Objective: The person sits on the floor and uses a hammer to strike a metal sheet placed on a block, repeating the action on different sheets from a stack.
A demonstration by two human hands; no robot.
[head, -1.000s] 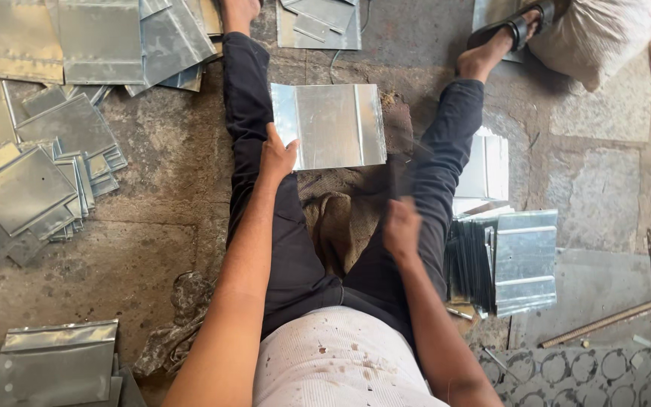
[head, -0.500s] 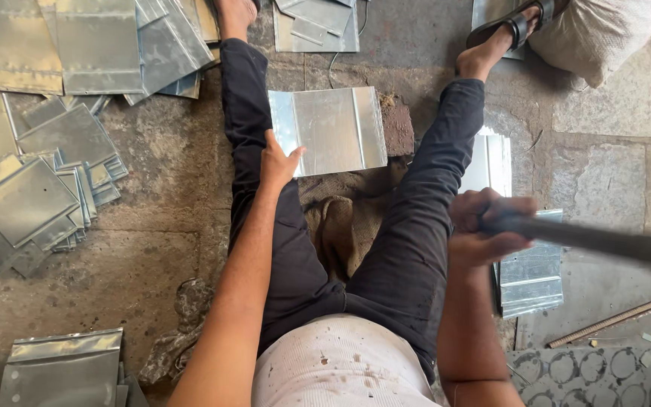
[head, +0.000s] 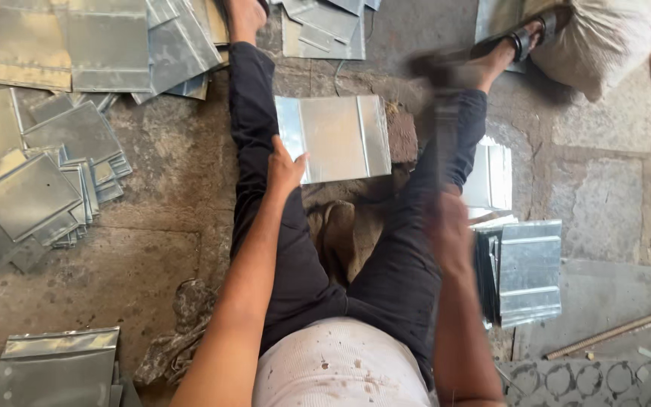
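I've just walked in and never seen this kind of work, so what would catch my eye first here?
Probably the shiny folded metal sheet lying between the seated person's outstretched legs, with the left hand pressed on its near-left edge. Next, the right hand, a blur gripping a long dark tool that reaches over the right leg. Stacks of similar sheets cover the stone floor to the left.

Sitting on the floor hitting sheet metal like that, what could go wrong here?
The left hand rests on the metal sheet near where the blurred hammer-like tool in the right hand swings, so fingers could get struck. The sheet's thin edges might cut the bare palm. Both legs flank the sheet, so a glancing blow could hit one.
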